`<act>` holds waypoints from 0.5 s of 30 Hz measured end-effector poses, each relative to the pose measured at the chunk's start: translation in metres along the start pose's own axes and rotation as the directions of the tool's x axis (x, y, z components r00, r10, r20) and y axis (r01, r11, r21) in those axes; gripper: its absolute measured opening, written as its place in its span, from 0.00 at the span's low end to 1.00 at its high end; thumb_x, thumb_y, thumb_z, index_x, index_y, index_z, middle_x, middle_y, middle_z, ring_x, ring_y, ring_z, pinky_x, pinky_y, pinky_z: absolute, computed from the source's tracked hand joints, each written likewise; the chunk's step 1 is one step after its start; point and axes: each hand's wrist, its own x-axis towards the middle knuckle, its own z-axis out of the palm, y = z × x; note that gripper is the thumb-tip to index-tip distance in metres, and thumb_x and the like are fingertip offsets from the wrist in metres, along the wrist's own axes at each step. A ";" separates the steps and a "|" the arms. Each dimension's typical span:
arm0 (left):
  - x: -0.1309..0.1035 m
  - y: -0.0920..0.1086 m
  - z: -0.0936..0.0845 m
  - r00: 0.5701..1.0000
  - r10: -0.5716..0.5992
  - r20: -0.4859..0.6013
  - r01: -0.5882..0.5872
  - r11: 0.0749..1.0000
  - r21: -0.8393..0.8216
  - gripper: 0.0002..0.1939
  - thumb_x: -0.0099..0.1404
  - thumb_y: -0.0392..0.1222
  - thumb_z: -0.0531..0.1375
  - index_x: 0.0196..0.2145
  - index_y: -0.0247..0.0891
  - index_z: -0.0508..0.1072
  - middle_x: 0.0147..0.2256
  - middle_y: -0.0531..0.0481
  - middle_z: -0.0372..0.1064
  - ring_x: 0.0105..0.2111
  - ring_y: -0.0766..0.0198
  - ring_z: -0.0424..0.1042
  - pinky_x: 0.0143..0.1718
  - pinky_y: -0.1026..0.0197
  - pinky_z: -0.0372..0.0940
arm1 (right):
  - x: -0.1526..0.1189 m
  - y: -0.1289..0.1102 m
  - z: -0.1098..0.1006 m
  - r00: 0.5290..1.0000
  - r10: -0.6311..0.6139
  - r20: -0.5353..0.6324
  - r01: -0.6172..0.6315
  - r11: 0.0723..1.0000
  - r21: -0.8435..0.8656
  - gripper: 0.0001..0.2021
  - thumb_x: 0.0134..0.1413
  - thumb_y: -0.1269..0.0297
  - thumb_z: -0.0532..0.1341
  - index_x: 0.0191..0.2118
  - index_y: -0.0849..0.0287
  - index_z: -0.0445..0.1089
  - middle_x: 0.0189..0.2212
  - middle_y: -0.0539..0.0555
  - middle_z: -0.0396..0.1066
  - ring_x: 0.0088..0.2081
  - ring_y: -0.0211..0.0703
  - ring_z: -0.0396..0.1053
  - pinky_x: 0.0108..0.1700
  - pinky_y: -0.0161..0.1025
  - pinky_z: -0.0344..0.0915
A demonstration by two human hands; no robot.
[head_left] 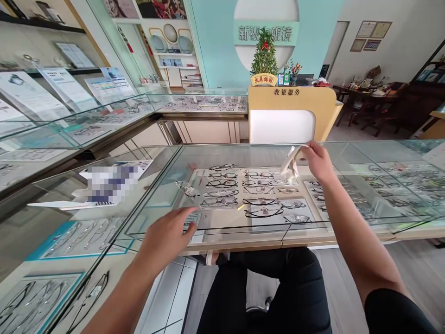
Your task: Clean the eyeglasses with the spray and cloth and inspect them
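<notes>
My right hand (318, 162) is closed on a pale, crumpled wipe (291, 163), pinching it above the far part of the glass counter (215, 155). The wipe's loose end hangs to the left of the fingers. My left hand (170, 234) is over the counter's near left part with thumb and fingers apart and nothing between them. Just beyond it, a pair of eyeglasses (187, 189) lies apart from the rows; I cannot tell whether it is on the glass or under it. Below the glass are several eyeglass frames (222, 183) in rows. A small yellow strip (241, 207) shows near the middle.
A folded printed paper (104, 185) lies on the left counter, above a blue-edged tray (36, 253) of eyeglasses. Further showcases (205, 111) run along the left and back. A wooden cashier desk (328, 104) with a plant (264, 53) stands beyond. My legs (299, 292) are under the counter's front edge.
</notes>
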 end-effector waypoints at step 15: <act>0.094 0.123 -0.017 0.975 0.069 -0.211 -0.214 0.544 -0.811 0.26 0.79 0.63 0.60 0.60 0.39 0.77 0.43 0.45 0.79 0.42 0.52 0.80 0.45 0.51 0.79 | -0.059 -0.099 0.049 0.819 -0.291 0.494 0.145 0.939 0.313 0.15 0.75 0.48 0.67 0.42 0.54 0.73 0.38 0.49 0.75 0.39 0.40 0.69 0.44 0.42 0.67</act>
